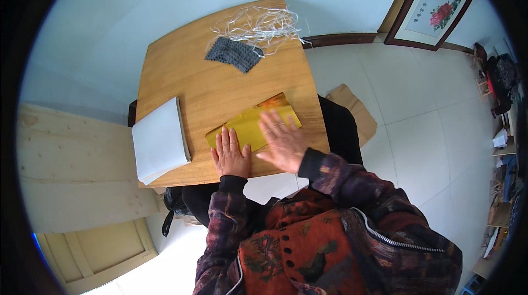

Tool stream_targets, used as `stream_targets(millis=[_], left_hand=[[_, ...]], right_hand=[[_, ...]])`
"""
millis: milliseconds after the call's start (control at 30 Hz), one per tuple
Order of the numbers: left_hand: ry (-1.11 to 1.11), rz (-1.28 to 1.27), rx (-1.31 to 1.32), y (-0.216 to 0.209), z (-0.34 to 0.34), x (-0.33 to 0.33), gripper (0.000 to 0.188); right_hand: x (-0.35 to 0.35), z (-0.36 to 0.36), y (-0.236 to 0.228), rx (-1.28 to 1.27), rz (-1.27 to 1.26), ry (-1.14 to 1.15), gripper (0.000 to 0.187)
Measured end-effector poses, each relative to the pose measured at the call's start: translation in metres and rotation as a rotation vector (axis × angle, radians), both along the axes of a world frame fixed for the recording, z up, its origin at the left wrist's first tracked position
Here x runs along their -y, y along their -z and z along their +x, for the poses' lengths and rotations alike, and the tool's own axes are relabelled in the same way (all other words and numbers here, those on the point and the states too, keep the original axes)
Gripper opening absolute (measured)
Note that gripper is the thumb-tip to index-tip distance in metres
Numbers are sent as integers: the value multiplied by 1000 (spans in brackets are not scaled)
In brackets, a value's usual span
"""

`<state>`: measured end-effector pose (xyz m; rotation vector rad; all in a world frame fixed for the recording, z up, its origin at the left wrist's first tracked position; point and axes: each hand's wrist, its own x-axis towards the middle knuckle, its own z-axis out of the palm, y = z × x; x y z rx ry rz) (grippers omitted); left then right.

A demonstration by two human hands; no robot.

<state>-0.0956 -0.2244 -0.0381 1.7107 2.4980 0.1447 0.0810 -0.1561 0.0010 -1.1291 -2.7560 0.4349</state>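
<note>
A shiny gold sheet, folded or cut to a long strip, lies slantwise near the front edge of the wooden table. My left hand rests flat on its left end, fingers stretched out. Over its right half is my right hand, fingers spread and slightly blurred; whether it touches the sheet I cannot tell. Neither hand grips anything. To the left of the gold sheet sits a stack of white paper.
Tangled clear strips lie at the far edge of the wooden table, beside a dark grey textured piece. Brown paper is on the floor at right. A framed flower picture leans at the wall.
</note>
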Motion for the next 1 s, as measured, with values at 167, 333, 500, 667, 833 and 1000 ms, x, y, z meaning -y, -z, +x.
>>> stream_targets(millis=[167, 333, 500, 667, 833, 1000], left_hand=[[-26, -19, 29, 0, -1, -2, 64], [10, 50, 0, 0, -1, 2, 68], [8, 52, -1, -4, 1, 4, 69], [19, 58, -12, -8, 2, 5, 69], [54, 63, -6, -14, 0, 5, 68], [141, 13, 65, -34, -15, 7, 70]], right_hand=[[-18, -60, 13, -146, -14, -62, 70], [-45, -38, 29, -82, 21, 53, 75], [-57, 1, 27, -68, 47, 87, 85], [-58, 5, 25, -62, 40, 90, 89], [-55, 10, 17, -82, -20, 75, 95], [-33, 21, 8, -46, -43, 105, 96]])
